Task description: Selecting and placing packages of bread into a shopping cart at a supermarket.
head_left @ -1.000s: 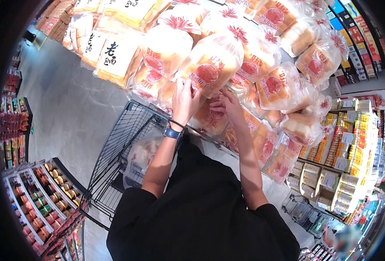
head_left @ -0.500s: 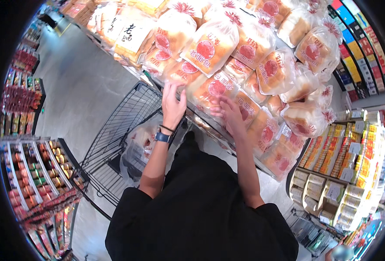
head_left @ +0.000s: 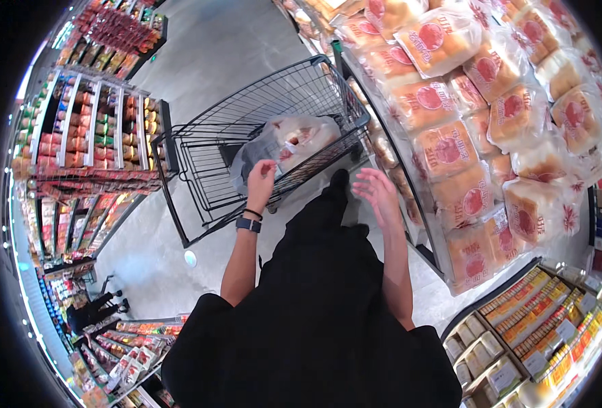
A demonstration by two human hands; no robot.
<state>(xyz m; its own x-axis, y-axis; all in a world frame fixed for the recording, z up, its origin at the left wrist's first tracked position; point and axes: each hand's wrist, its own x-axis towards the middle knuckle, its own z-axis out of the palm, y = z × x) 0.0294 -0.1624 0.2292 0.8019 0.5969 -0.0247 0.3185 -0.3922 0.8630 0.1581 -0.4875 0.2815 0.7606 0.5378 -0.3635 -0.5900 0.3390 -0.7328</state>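
Note:
My left hand point(head_left: 261, 182), with a dark watch and a band at its wrist, hovers at the near side of a black wire shopping cart point(head_left: 209, 153). Its fingers are loosely bent and I see nothing in them. Inside the cart lies a clear plastic bag point(head_left: 304, 139) with pale, reddish-printed packages. My right hand point(head_left: 379, 194) is open in the air, fingers spread, between the cart and the bread display. Bagged loaves of bread point(head_left: 447, 146) with red round prints are stacked there, apart from the hand.
The display's dark edge point(head_left: 410, 197) runs along my right, close to the cart's end. Shelves of jars and packets point(head_left: 104, 129) stand at the left. At lower right is a stand of cans and boxes point(head_left: 519, 326). A person in dark clothes point(head_left: 93, 313) is at the far lower left.
My view has turned left, so the cart now sits ahead and the bread at the right. Both hands have come away from the loaves, with nothing seen in them.

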